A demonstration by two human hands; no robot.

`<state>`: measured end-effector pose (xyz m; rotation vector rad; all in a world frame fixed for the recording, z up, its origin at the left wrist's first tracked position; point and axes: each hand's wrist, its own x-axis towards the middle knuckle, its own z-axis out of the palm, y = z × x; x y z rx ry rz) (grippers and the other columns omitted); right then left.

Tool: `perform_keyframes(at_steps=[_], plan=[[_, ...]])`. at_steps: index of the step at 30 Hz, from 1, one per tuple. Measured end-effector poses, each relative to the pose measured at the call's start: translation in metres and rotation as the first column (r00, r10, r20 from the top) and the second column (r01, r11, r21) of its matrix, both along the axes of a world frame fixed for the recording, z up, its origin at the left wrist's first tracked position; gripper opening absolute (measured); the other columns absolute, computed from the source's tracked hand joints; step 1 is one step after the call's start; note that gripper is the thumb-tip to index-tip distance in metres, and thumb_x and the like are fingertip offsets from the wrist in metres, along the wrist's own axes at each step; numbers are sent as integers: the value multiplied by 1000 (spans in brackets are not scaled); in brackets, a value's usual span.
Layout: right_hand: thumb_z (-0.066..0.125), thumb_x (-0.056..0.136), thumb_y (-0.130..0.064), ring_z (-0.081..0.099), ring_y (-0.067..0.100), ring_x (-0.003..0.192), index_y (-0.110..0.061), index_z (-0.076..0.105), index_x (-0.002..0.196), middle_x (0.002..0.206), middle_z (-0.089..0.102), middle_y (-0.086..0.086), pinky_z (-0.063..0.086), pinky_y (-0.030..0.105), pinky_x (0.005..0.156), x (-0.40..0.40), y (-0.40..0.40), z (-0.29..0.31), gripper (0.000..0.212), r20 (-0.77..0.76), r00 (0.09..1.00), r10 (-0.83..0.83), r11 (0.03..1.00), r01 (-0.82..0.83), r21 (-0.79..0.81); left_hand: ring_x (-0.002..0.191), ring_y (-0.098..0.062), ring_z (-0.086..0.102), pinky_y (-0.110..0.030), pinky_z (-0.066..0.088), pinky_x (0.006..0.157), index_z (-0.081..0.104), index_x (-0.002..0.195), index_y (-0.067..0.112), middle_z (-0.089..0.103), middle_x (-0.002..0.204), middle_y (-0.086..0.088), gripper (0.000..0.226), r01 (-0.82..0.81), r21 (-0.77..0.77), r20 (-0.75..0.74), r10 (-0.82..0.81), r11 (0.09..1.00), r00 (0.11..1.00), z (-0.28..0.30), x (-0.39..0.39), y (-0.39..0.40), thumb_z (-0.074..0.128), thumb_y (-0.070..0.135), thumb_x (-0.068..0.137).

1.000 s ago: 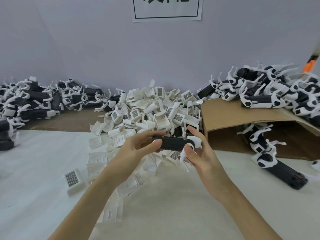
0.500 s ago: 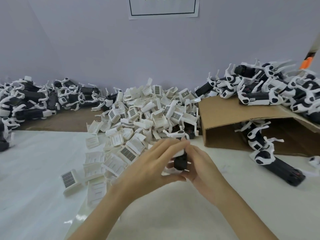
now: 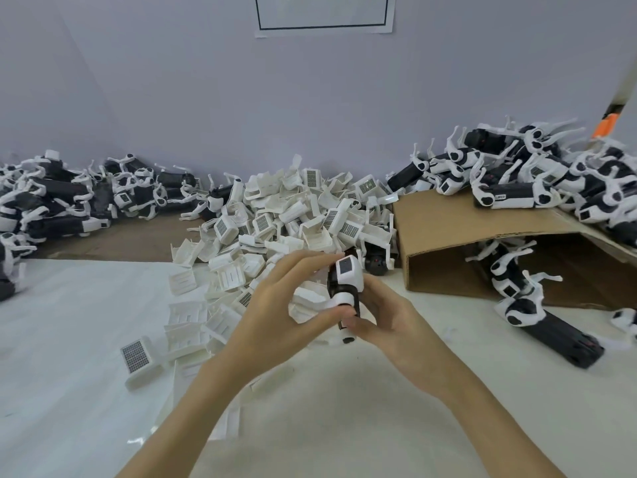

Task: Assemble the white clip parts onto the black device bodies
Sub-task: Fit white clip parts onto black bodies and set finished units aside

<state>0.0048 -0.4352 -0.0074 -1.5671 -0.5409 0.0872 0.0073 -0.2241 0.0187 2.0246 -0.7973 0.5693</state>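
No text can be read: the sign (image 3: 324, 12) on the wall (image 3: 172, 98) is cut off at the frame's top, showing only its black border and illegible character bottoms.

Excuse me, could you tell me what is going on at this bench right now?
A person is fitting a white clip onto a black device body, held up in both hands: the left hand and the right hand grip it together. Behind lies a pile of loose white clips. More devices sit heaped on a cardboard box to the right and at far left.
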Motion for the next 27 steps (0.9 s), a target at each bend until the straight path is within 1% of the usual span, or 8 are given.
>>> perform_keyframes(at_steps=[4, 8, 13, 18, 20, 23, 25, 27], plan=[[72, 100, -18, 55, 15, 137, -31, 57, 144, 139, 66, -3, 56, 37, 101, 0, 1, 2, 48, 16, 1000, 2, 1000, -3, 17, 128, -20, 60, -36, 49, 106, 57, 148, 28, 63, 136, 11, 60, -29, -39, 122, 33, 999, 992, 0, -4, -6, 79, 41, 93], [74, 94, -7, 66, 18, 119, -28, 64, 132, 122, 72, -4, 58, 31, 91, 2, 9, -6, 44, -15, 991, -129, 991, 129, -42, 125, -26, 62, -44, 51, 102, 64, 144, 31, 63, 133, 3, 50, -26, -49, 135, 32, 998, 990, -1, -7, -12, 78, 35, 96], [69, 97, -3, 66, 8, 99, -30, 66, 120, 106, 72, -12, 52, 22, 91, -2, 6, -8, 36, 32, 993, -115, 974, 119, -193, 120, -18, 64, -27, 49, 103, 64, 139, 41, 67, 125, 11, 44, 24, -141, -239, -58, 990, 969, 7, -6, -5, 65, 51, 97], [66, 100, -6, 65, 15, 118, -34, 61, 136, 123, 71, -11, 54, 27, 101, -5, 9, -5, 46, 88, 994, -60, 967, 80, -243, 102, -28, 71, -32, 55, 93, 80, 104, 18, 76, 105, -4, 30, 40, -380, -511, -245, 924, 824, 12, 1, 3, 81, 42, 87], [72, 97, -9, 66, 12, 119, -37, 59, 138, 123, 72, -12, 51, 24, 101, -3, 9, -5, 52, 72, 990, -120, 964, 134, -232, 108, -33, 70, -40, 51, 102, 79, 106, 14, 77, 108, -13, 32, -13, -430, -556, -254, 903, 791, 12, 2, 7, 74, 44, 95], [82, 90, -23, 69, 6, 109, -41, 61, 133, 114, 75, -13, 50, 24, 95, -1, 10, -3, 50, 33, 956, -292, 933, 293, -208, 99, -12, 72, -18, 53, 87, 78, 107, 31, 78, 104, 6, 39, -124, -347, -559, -99, 929, 823, 16, 4, 9, 63, 64, 95], [86, 85, -33, 70, 9, 100, -41, 63, 129, 108, 75, -10, 54, 25, 89, -1, 10, -4, 51, 36, 927, -374, 907, 374, -195, 94, -3, 72, -11, 51, 79, 73, 113, 37, 76, 104, 13, 38, -118, -219, -531, -17, 969, 847, 15, 5, 10, 72, 66, 88], [88, 78, -44, 70, 9, 97, -43, 61, 129, 106, 74, -8, 53, 21, 85, 0, 7, -3, 58, 45, 918, -395, 903, 397, -165, 99, -8, 73, -18, 55, 86, 72, 119, 34, 76, 108, 9, 43, -107, -200, -540, -19, 974, 841, 12, 7, 12, 80, 58, 84]])
